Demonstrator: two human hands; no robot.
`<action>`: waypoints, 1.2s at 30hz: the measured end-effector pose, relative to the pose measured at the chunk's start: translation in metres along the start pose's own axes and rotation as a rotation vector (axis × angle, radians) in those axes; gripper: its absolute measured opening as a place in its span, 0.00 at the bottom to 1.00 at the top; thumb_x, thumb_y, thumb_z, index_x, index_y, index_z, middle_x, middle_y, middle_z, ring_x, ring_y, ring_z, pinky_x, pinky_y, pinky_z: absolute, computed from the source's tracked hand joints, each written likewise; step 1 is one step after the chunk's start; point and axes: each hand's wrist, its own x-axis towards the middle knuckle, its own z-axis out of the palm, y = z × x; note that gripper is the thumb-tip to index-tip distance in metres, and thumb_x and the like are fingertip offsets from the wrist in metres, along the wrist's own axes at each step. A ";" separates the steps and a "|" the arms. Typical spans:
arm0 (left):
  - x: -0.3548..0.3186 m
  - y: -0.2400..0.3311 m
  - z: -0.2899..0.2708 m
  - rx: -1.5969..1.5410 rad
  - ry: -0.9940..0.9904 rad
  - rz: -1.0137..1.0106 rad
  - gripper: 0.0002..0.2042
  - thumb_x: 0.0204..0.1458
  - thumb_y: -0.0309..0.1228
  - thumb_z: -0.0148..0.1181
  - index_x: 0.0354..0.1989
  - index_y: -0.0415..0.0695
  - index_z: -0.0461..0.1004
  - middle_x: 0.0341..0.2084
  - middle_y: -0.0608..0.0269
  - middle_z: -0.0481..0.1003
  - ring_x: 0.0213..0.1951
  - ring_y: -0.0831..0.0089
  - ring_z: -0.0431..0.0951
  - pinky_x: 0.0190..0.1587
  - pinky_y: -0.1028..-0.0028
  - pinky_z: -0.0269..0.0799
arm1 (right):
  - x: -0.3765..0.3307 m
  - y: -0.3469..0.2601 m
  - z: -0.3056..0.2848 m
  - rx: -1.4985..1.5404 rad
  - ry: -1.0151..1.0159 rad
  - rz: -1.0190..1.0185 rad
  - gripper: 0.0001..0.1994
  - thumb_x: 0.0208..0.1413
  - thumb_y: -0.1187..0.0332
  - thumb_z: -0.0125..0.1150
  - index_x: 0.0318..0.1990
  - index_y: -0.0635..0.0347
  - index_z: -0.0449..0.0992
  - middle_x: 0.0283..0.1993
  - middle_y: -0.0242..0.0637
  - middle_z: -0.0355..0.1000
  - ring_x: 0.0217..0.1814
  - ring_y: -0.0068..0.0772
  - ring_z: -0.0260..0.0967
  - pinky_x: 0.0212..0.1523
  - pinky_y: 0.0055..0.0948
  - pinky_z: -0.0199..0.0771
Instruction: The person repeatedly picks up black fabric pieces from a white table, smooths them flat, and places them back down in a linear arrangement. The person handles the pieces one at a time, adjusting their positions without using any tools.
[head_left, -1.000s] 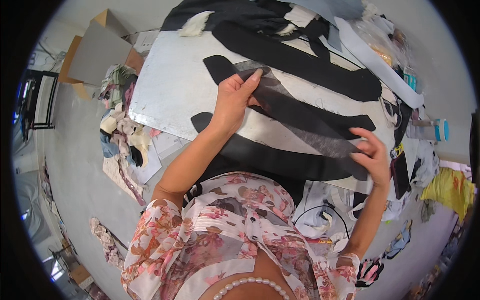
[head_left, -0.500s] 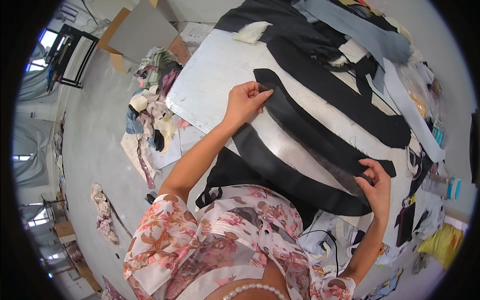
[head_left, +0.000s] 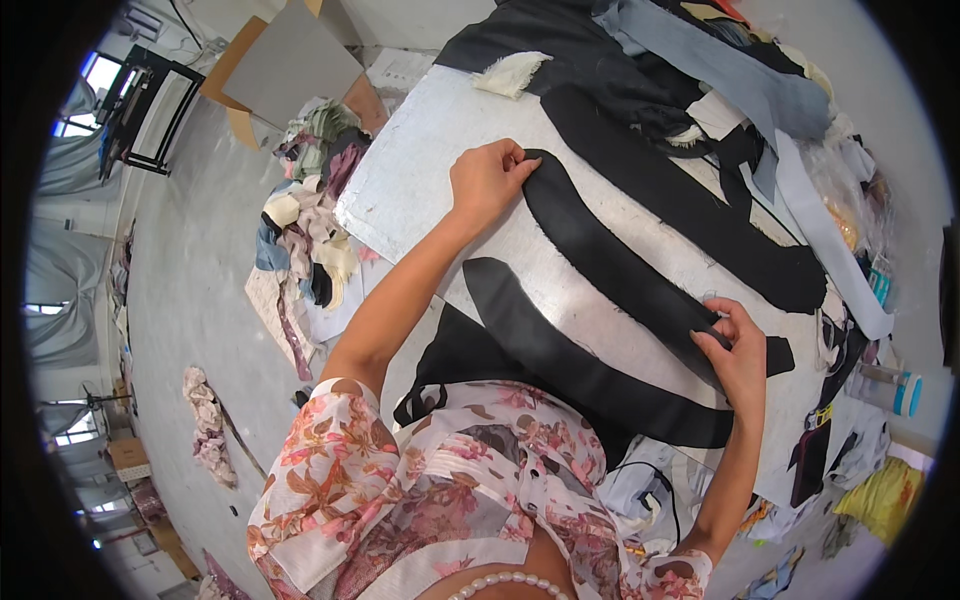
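Note:
Several long curved strips of black fabric lie on a pale grey table [head_left: 420,190]. My left hand [head_left: 487,180] pinches the far left end of the middle black strip [head_left: 610,265]. My right hand [head_left: 738,352] grips the same strip near its right end, so the strip runs stretched between both hands. A second black strip [head_left: 570,360] lies closer to me, and a third black strip [head_left: 680,190] lies beyond the held one. Neither of these is touched.
A heap of cloth scraps [head_left: 305,220] lies on the floor left of the table. Cardboard sheets [head_left: 285,65] lean behind it. Grey and black fabric pieces [head_left: 720,60] pile at the table's far end. A small blue-capped container [head_left: 895,390] stands at the right.
My left hand slid from the strip's middle to its left end and closed on it. My right hand took hold of the strip's right end. The view shifted left.

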 end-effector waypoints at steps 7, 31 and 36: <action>-0.022 0.018 -0.001 0.244 0.026 0.561 0.21 0.59 0.40 0.57 0.61 0.53 0.69 0.62 0.52 0.65 0.64 0.58 0.65 0.65 0.55 0.58 | 0.006 -0.006 0.001 -0.053 -0.007 -0.001 0.18 0.46 0.77 0.67 0.47 0.60 0.75 0.18 0.28 0.66 0.21 0.16 0.59 0.26 0.20 0.58; -0.055 0.050 -0.005 0.432 -0.539 0.872 0.42 0.57 0.65 0.37 0.72 0.47 0.52 0.73 0.52 0.45 0.74 0.56 0.42 0.73 0.50 0.30 | 0.013 0.021 -0.009 -0.321 0.129 -0.125 0.23 0.44 0.73 0.71 0.50 0.53 0.73 0.23 0.32 0.68 0.23 0.32 0.66 0.28 0.30 0.65; -0.072 0.066 0.019 0.165 -0.650 1.027 0.43 0.56 0.66 0.38 0.71 0.44 0.53 0.73 0.49 0.45 0.74 0.55 0.42 0.72 0.48 0.30 | 0.010 0.025 -0.011 -0.344 0.141 -0.154 0.24 0.43 0.73 0.72 0.50 0.52 0.73 0.25 0.33 0.68 0.25 0.34 0.67 0.30 0.32 0.67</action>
